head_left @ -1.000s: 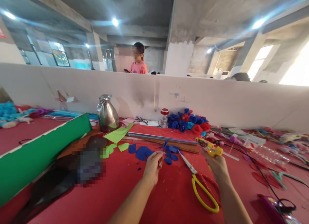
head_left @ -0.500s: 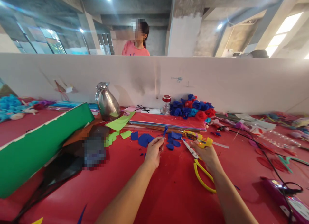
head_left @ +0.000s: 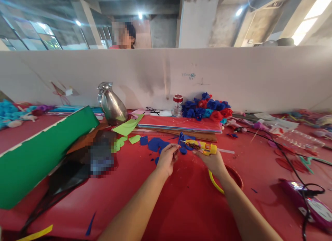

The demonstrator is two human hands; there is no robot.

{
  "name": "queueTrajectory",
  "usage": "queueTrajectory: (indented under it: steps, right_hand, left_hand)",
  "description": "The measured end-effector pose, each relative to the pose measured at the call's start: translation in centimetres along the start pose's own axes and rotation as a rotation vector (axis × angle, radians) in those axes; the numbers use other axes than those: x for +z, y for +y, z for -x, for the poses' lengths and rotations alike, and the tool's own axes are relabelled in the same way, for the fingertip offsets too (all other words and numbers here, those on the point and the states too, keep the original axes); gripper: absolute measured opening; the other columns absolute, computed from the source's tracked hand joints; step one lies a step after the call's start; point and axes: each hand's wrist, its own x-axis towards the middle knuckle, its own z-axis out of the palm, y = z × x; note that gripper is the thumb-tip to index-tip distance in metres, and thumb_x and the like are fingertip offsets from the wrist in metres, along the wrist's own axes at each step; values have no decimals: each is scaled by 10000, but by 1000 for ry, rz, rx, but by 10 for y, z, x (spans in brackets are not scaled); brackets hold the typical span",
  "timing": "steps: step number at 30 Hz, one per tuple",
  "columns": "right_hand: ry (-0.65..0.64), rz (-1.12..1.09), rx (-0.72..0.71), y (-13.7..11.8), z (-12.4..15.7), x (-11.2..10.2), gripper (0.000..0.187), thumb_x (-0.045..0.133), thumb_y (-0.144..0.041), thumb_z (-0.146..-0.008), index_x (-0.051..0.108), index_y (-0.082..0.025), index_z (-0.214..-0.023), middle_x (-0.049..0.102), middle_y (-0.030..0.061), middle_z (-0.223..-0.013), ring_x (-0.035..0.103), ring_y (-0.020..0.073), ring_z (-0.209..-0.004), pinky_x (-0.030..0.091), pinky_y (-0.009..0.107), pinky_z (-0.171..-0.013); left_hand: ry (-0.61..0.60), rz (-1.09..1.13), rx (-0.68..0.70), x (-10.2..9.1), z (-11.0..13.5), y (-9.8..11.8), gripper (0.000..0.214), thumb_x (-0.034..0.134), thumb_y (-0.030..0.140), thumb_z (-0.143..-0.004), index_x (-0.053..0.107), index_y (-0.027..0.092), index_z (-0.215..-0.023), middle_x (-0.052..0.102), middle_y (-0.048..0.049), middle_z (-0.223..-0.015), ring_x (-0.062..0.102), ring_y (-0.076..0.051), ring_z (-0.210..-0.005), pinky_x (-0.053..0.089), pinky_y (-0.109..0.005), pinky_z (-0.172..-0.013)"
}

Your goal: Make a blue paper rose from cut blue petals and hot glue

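Observation:
My left hand (head_left: pixel 168 159) is closed in a pinch around a small blue paper piece (head_left: pixel 181 137), which stands up above the fingertips. My right hand (head_left: pixel 214 163) grips a yellow glue gun (head_left: pixel 204 147), its nozzle pointing left and close to the blue piece; whether they touch is unclear. A clear glue stick (head_left: pixel 226 151) sticks out of the gun's back end. Under the right wrist shows a yellow scissors handle (head_left: pixel 214 184); the blades are hidden. Cut blue paper pieces (head_left: pixel 155 144) lie on the red table just beyond my left hand.
Light green paper (head_left: pixel 128 126) and a steel jug (head_left: pixel 112 106) stand left of a paper stack (head_left: pixel 181 121). Behind it are a red-lidded jar (head_left: pixel 177 105) and blue and red paper flowers (head_left: pixel 207 108). A black cable (head_left: pixel 287 166) crosses the right side, near a purple device (head_left: pixel 303 204).
The glue gun has come left in my right hand, its nozzle now beside the blue piece. The scissors' blades have gone out of sight beneath the right hand. My left hand keeps its pinch.

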Motion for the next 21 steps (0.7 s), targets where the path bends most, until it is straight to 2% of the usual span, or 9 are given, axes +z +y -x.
queueTrajectory:
  steps: [4, 12, 17, 21]
  right_hand:
    - [-31, 23, 30, -6, 1, 2, 288, 713, -416, -584, 718, -190, -761, 729, 56, -741, 641, 217, -673, 508, 306, -596]
    - [9, 41, 35, 10, -2, -2, 354, 732, -428, -596, 716, -150, -814, 734, 77, -785, 656, 225, -715, 513, 328, -661]
    - [-31, -1, 27, 6, -1, 0, 341, 726, -436, -598, 727, -181, -825, 742, 72, -825, 678, 244, -764, 532, 330, -675]
    - [8, 4, 14, 8, -2, -1, 324, 732, -425, -599, 728, -187, -818, 744, 68, -829, 682, 251, -775, 539, 343, -690]
  left_hand:
    - [-27, 42, -78, 2, 4, 3, 124, 689, 177, -543, 590, 139, -608, 531, 32, -508, 355, -25, -394, 194, -157, -383]
    - [-55, 78, -165, 2, 3, 5, 75, 639, 149, -618, 571, 120, -610, 506, 28, -502, 307, -9, -364, 177, -145, -357]
    - [-36, 88, -192, 2, 1, 5, 71, 621, 136, -648, 565, 116, -609, 493, 29, -491, 292, -8, -354, 174, -144, -349]
    - [-39, 83, -197, 2, 2, 5, 82, 626, 135, -647, 566, 114, -595, 495, 28, -489, 293, -6, -352, 175, -141, -347]
